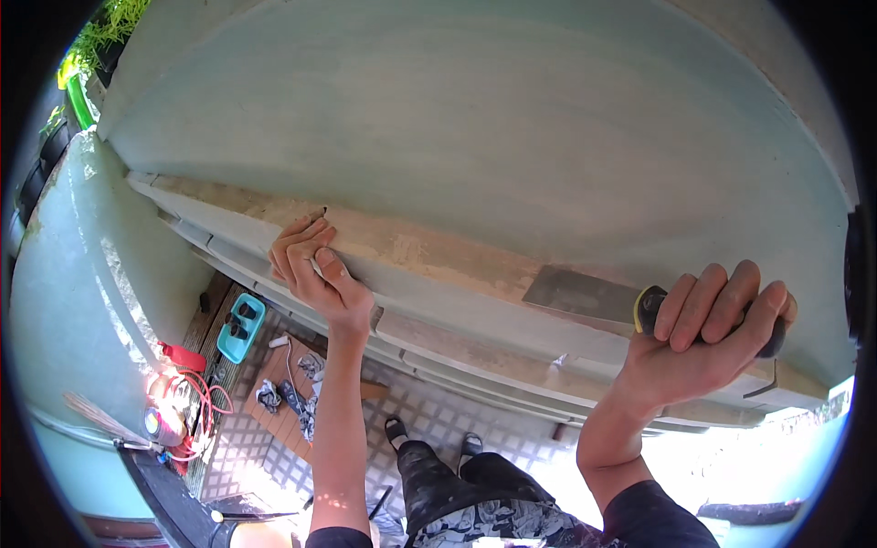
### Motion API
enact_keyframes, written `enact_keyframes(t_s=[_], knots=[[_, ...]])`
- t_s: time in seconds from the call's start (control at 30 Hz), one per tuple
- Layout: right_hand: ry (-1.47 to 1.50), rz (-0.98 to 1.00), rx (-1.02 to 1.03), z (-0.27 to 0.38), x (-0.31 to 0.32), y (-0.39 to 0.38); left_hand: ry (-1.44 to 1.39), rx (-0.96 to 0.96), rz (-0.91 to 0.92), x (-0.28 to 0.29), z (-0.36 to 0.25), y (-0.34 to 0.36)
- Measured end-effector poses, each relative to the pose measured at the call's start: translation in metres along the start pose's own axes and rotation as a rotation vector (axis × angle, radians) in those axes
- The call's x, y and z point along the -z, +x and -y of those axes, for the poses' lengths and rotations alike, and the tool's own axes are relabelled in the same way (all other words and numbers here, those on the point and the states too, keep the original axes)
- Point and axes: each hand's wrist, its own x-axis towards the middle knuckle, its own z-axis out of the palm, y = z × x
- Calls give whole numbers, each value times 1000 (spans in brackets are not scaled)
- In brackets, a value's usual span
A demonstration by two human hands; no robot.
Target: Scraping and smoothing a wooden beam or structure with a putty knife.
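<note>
My left hand (315, 279) rests at the front edge of a long pale ledge (406, 256) with patchy filler on its top, its fingers curled over that edge. A small dark speck shows by its fingertips. My right hand (713, 333) is closed round the black-and-yellow handle of a scraper (577, 292), whose wide metal blade lies along the ledge top to the right. Behind the ledge stands a pale greenish plastered wall (475, 110), and more stepped ledges (475, 352) run below it.
Below lie patterned paving (402, 388), a turquoise tray (247, 306) with dark items, a wooden board (265, 420) with rags, and red hose (206, 393) beside red containers. Plants (110, 32) are at the upper left; my sandalled feet stand under the ledges.
</note>
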Motion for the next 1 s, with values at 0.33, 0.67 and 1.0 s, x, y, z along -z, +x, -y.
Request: enact_keyframes(t_s=[0.33,0.67,1.0], knots=[[-250,-83,-80,9,5,-7,-11,11,-13,-2,2,-1],[-408,91,97,17,3,-19,49,-26,27,4,4,1],[42,796,-177,15,14,-9,41,38,31,2,4,3]])
